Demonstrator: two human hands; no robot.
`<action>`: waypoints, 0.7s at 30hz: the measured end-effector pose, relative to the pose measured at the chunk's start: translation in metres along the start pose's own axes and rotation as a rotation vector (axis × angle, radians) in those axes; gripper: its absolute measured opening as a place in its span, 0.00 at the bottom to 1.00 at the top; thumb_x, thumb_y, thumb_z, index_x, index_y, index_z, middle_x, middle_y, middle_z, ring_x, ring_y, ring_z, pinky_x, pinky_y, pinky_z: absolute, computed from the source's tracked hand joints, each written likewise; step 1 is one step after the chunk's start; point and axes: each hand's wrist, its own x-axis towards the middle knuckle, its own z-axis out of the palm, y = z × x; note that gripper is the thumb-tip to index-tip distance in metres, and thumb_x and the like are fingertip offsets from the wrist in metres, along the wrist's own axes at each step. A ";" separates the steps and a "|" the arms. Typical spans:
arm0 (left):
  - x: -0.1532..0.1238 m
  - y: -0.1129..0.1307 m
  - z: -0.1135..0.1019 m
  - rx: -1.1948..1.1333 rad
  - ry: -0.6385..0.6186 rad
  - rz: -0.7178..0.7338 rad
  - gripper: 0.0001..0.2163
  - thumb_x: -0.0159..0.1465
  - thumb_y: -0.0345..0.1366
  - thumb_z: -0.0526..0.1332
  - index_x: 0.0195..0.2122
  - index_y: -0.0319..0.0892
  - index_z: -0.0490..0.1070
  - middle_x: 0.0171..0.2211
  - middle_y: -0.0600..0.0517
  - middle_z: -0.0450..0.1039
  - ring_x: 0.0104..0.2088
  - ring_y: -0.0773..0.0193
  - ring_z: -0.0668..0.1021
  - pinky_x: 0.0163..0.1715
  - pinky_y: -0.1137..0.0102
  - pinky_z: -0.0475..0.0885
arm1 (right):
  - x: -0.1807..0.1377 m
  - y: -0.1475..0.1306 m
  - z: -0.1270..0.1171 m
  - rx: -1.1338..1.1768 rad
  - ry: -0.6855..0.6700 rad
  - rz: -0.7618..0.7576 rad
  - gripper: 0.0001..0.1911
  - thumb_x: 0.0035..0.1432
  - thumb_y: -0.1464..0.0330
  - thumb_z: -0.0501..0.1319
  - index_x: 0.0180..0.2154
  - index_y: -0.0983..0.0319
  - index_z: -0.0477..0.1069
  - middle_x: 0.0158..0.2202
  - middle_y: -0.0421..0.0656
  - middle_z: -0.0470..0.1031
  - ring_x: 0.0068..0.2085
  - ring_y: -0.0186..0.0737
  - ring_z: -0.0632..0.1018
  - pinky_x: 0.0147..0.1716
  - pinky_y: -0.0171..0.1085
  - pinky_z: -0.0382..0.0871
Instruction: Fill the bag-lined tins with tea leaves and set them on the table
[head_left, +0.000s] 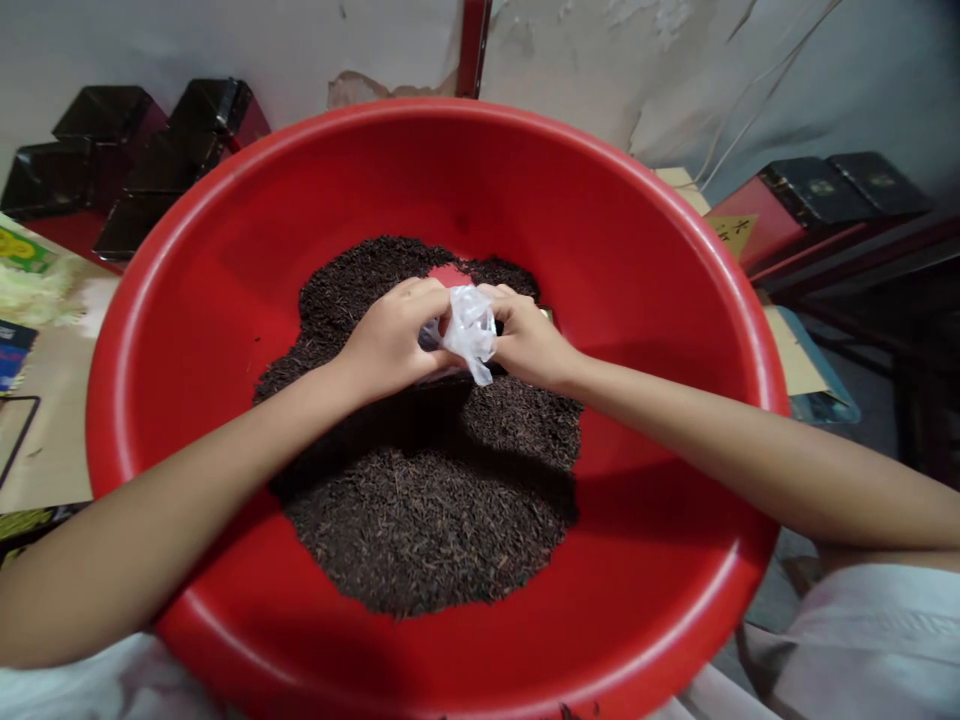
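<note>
Over the middle of a big red plastic basin, both my hands grip a clear plastic bag, its top bunched and twisted between them. My left hand curls round the bag's left side, thumb and fingers closed. From the right, my right hand pinches the gathered plastic. The lower part of the bag, and whatever is in it, is hidden behind my hands. Beneath lies a heap of dark loose tea leaves, spread over the basin's floor with my hands' shadow across it.
Several dark-topped red tins stand at the back left. More red tins, one with a yellow label, are at the right. A peeling wall rises behind the basin. Pale crumpled material lies on the left table.
</note>
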 end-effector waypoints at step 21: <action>-0.016 0.010 0.020 0.079 0.253 -0.072 0.32 0.55 0.43 0.66 0.56 0.45 0.50 0.54 0.42 0.59 0.56 0.47 0.64 0.54 0.53 0.61 | 0.019 0.033 0.006 -0.099 0.173 -0.136 0.02 0.50 0.71 0.61 0.27 0.63 0.71 0.37 0.44 0.73 0.41 0.41 0.72 0.44 0.43 0.64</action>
